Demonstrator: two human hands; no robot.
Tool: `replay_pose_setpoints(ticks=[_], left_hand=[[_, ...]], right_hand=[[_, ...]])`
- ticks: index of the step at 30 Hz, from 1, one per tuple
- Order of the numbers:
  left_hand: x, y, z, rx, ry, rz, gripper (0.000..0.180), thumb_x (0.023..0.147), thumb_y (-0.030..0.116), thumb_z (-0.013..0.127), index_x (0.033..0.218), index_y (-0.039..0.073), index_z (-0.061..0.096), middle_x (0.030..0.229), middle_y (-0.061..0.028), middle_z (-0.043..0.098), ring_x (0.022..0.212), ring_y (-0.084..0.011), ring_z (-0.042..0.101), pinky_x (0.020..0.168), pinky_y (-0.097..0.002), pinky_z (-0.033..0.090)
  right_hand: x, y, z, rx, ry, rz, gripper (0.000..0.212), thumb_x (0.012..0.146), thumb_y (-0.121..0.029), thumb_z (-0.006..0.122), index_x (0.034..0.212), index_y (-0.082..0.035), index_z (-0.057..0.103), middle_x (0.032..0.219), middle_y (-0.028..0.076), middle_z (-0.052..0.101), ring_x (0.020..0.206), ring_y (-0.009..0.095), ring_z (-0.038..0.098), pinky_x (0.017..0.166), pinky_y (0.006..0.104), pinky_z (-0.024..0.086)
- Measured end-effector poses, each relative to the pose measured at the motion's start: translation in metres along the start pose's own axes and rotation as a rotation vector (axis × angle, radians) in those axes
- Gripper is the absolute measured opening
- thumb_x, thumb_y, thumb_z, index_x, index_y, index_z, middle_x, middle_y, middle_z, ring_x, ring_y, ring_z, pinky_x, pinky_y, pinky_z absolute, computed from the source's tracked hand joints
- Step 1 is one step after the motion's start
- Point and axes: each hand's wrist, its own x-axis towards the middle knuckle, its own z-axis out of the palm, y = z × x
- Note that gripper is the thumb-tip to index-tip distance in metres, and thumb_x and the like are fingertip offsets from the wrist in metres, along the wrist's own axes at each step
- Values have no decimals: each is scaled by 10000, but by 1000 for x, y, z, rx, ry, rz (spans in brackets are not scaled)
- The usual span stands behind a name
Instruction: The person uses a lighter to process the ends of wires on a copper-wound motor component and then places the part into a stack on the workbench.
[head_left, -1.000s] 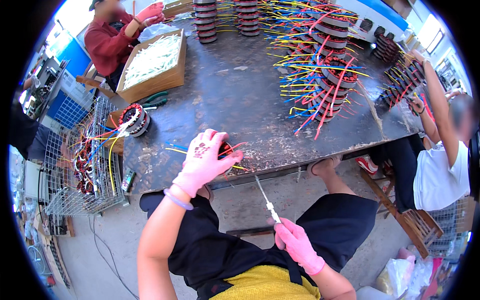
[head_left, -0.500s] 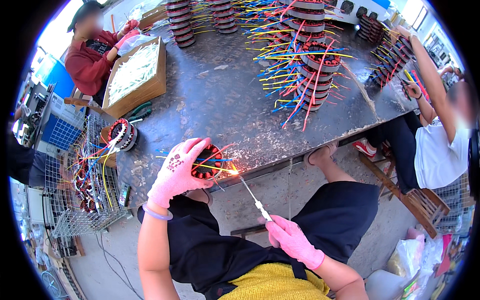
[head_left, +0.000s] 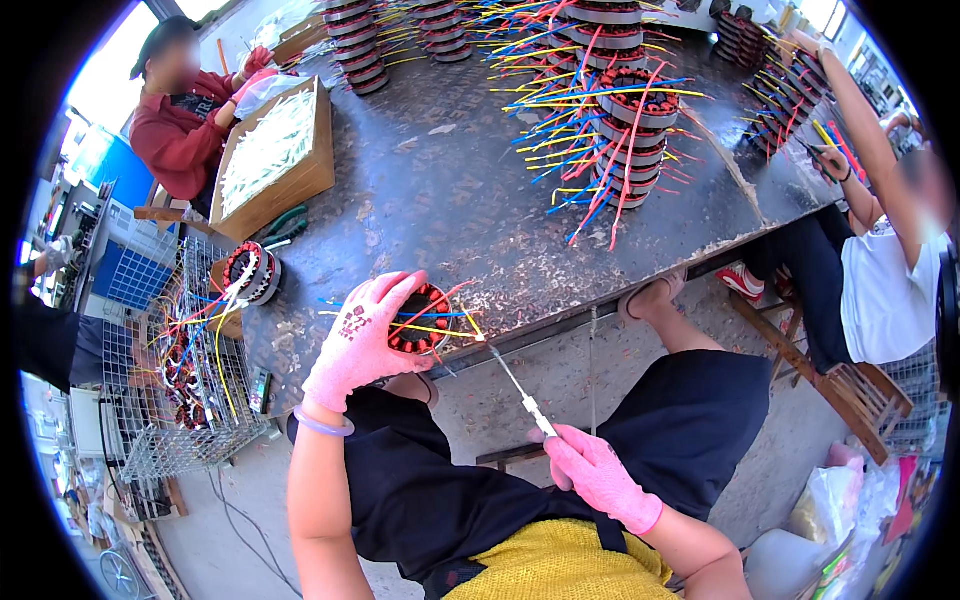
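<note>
My left hand [head_left: 362,342], in a pink glove, grips a ring-shaped motor stator [head_left: 432,302] with red windings at the table's near edge. Red, blue and yellow leads stick out of it, the yellow one pointing right. Closed round a thin rod tool [head_left: 529,402] with a white middle section is my right hand [head_left: 602,482], also gloved in pink. The rod slants up and left, its dark tip by the end of the yellow lead. A small pale glow shows there; whether tip and wire touch I cannot tell.
Tall stacks of wired stators [head_left: 630,150] stand on the dark table [head_left: 420,190]. Another stator [head_left: 252,272] sits at left, near a carton [head_left: 322,150] of white strips and green-handled pliers [head_left: 285,226]. A wire basket [head_left: 165,440] is below left. Two co-workers sit at the table.
The bright orange flame at the yellow lead's end has shrunk to a faint glow. The rod's tip has drawn slightly right of the lead, and the view has shifted a little.
</note>
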Motion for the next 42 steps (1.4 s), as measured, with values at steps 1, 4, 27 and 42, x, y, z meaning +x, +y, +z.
replay_pose_setpoints(ticks=[1,4,27,42], left_hand=[[0,1,0,-3,-3,0,929,556,238,874,1393,65,508,1372,-163,522,1303,-371,473,1114,-452,367],[0,3,-2,5,-19,-17,941,558,233,873,1407,71,500,1385,-167,511,1309,-376,466,1118,-451,366],[-1,4,1,26,-7,-33,966,547,231,877,1416,63,490,1362,-178,515,1282,-383,488,1098,-443,387],[-1,5,0,28,-11,-22,977,552,260,884,1422,69,482,1365,-176,507,1281,-385,483,1097,-451,381]], right_hand=[[0,0,0,1,-4,-1,337,1044,-237,466,1235,-2,613,670,10,512,594,90,496,575,278,429],[-1,-9,0,-86,-24,-26,342,1044,-242,461,1225,10,604,671,17,512,595,92,494,577,280,429],[-1,-9,0,-33,-8,20,349,1045,-247,470,1253,0,602,663,2,491,591,75,465,568,265,400],[-2,-9,1,7,-1,23,355,1050,-235,476,1278,4,605,684,-38,457,612,55,431,563,228,356]])
